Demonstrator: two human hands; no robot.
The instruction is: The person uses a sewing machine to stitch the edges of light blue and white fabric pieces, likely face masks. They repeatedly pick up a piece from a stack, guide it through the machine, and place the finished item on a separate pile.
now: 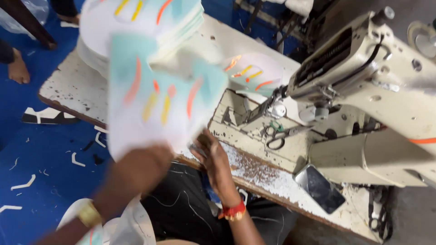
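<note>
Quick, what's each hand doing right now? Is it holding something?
Left hand: closed on the printed fabric piece, lifted and blurred.
Right hand: at the lower corner of that fabric by the table edge; grip cannot be told.

The person wears a gold wristwatch [89, 215] on the left wrist, a red thread band [234, 211] on the right, and black trousers [181, 204].

Cream sewing machine [372, 81] standing on the worn, paint-chipped desk [68, 86]. Scissors [275, 136] lying on the machine bed just beside the needle area. Dark phone [320, 188] lying flat near the desk's front edge. Blue floor [41, 149] scattered with white fabric scraps [22, 183]. Another person's bare foot [18, 68] at upper left.
</note>
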